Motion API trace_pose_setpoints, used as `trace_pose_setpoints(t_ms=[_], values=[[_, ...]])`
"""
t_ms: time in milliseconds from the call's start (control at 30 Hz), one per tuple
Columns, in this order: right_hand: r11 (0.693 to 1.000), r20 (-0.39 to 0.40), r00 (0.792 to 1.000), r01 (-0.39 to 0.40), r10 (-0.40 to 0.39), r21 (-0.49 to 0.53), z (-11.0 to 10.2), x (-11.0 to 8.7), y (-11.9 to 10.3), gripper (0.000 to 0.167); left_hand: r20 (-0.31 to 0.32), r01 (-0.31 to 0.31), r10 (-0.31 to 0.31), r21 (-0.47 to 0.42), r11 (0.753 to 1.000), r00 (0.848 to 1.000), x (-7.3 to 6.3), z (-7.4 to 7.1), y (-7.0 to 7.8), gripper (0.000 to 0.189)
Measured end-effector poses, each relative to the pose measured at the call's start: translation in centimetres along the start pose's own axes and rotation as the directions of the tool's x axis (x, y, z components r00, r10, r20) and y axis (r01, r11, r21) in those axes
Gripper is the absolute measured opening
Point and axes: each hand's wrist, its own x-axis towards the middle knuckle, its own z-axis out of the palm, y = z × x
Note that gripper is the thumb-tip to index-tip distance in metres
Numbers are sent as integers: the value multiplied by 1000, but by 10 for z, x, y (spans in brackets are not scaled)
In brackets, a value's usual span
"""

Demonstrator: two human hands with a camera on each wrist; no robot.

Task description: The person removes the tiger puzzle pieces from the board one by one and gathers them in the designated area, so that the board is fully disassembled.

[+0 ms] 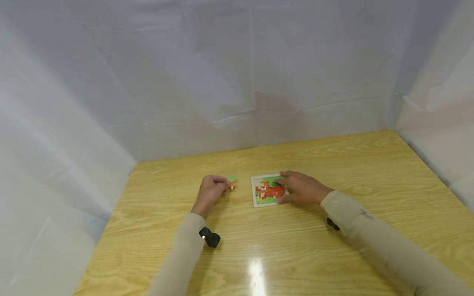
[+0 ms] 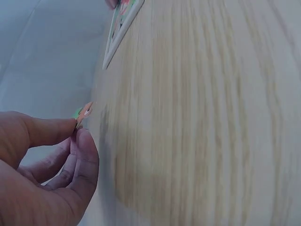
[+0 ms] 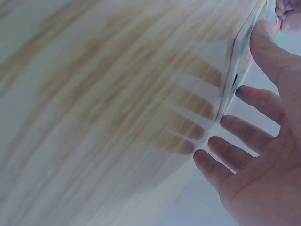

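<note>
A square jigsaw puzzle (image 1: 272, 192) with a white frame and an orange tiger picture lies flat on the table. Its upper left corner shows a pale gap without picture. In my left hand (image 1: 212, 191) a small green and orange puzzle piece (image 1: 232, 182) is pinched between thumb and finger, left of the frame and just above the table. The left wrist view shows that puzzle piece (image 2: 83, 113) edge-on at the fingertips. My right hand (image 1: 305, 188) rests at the puzzle's right side, fingers spread, thumb over the lower right part. It covers the right edge.
The wood-grain table (image 1: 259, 238) spreads around both hands. White sheeting (image 1: 237, 82) hangs behind it and on both sides. Each wrist carries a small black camera (image 1: 210, 237) over a beige sleeve.
</note>
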Motion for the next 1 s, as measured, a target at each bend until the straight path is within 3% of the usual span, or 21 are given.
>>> trace_pose_setpoints(t_ms=[333,700,1000], values=[[1000,-4,1000,-16,16,-6,-2,-2,8,74,-39,20,-19,16,1000,999,-1,-16,-6,25],[999,-5,999,-33,33,7,-5,-5,10,73,-96,16,-13,35,999,995,2,-21,-15,21],[999,-5,999,-34,34,16,-5,-6,12,74,-113,28,-25,26,999,993,2,-21,-13,19]])
